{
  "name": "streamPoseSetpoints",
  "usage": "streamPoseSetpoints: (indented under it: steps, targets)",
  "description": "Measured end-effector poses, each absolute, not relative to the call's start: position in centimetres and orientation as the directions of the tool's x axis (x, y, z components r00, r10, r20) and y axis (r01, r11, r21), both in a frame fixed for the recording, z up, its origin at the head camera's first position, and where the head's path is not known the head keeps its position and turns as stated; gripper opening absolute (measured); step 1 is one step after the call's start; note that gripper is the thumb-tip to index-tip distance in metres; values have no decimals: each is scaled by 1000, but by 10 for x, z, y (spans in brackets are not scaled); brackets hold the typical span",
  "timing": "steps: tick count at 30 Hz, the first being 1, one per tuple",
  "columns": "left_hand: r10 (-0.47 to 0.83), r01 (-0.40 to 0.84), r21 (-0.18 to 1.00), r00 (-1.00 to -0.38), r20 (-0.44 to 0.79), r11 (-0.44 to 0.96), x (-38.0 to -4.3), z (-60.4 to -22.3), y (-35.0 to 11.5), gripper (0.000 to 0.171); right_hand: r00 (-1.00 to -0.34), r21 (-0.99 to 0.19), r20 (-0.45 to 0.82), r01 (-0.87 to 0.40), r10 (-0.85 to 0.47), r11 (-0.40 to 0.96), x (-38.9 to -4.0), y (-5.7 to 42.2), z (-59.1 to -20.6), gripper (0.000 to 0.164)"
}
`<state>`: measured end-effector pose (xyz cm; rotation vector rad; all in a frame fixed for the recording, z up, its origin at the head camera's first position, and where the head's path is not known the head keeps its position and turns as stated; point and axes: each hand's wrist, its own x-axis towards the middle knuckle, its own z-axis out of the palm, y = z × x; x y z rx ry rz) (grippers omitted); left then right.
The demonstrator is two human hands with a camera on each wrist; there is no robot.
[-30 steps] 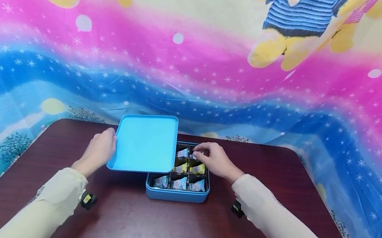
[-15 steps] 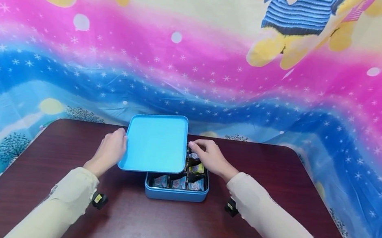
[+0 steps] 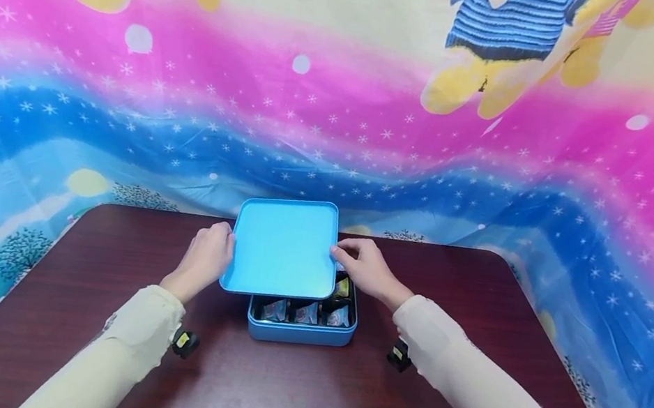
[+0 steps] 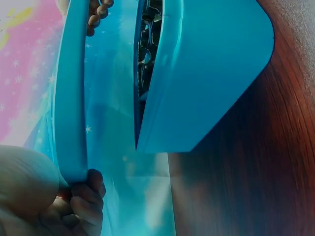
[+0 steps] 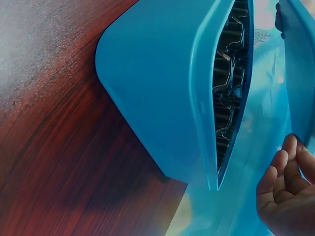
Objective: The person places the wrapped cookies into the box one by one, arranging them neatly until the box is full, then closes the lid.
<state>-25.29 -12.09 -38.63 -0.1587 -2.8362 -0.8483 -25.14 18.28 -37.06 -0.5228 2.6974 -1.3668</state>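
A light-blue tin lid (image 3: 285, 247) is tilted above the back of an open blue tin box (image 3: 300, 335), its inner side facing me. My left hand (image 3: 206, 255) grips the lid's left edge, with fingers curled around the rim in the left wrist view. At the opposite edge, my right hand (image 3: 370, 270) pinches the lid's rim between thumb and fingers. Inside the box, a black divided tray holds small wrapped sweets (image 3: 338, 316); the front row shows, and the lid hides most of those behind. Both wrist views show a gap between the lid (image 4: 71, 98) and the box.
The box stands on a dark reddish-brown table (image 3: 273, 393) with rounded far corners. Directly behind the table hangs a printed cloth (image 3: 340, 114) with snowflakes and bears. Each wrist carries a small black device (image 3: 185, 343).
The lid has moved right with my left hand and now covers more of the box. My right hand has left the back sweets compartment and taken the lid's right edge.
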Motion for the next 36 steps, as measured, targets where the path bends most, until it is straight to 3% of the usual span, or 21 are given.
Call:
streamPoseSetpoints:
  steps: [15,20,26,36]
  targets:
    - [44,114,626,-991,126,771,-255,-379,-109,34,-951,-774,87,-252,-296,581,-252,200,-369,30]
    - [88,139,664,-990,110,735,-253,-379,-108,33,-952,-773,83,-248,-295,584,-253,205,-371,27]
    - [154,138,737,-987,46,662,-253,-378,-112,32,-947,-786,81,-252,-311,565,-255,208,-369,36]
    - [260,134,836,-966,-10,533,-253,-373,-118,23,-945,-774,108,-275,-309,570,-256,218,-367,29]
